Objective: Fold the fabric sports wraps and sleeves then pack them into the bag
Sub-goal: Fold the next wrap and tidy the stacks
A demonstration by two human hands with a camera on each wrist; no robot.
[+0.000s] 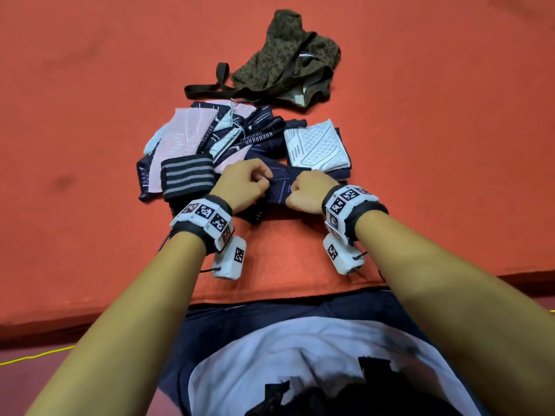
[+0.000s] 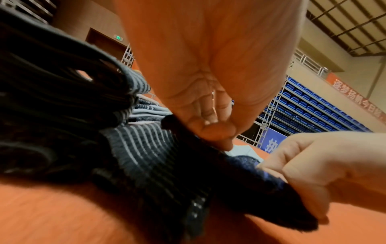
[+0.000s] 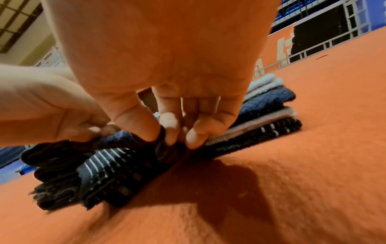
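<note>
Both hands pinch one navy sleeve (image 1: 278,187) just above the orange mat. My left hand (image 1: 244,183) grips its left end, thumb and fingers curled round the cloth (image 2: 208,132). My right hand (image 1: 306,192) pinches the right end between thumb and fingertips (image 3: 173,137). A pile of pink and navy sleeves (image 1: 198,136) lies behind the left hand, with a black grey-striped wrap (image 1: 187,177) on its near side. A folded white-patterned sleeve (image 1: 316,147) rests behind the right hand. The camouflage bag (image 1: 288,64) lies slumped at the far side, its mouth toward me.
The bag's dark strap (image 1: 210,90) trails left across the orange mat (image 1: 90,115). The mat's near edge (image 1: 270,295) runs just in front of my body. A yellow cord (image 1: 36,355) lies on the floor at lower left.
</note>
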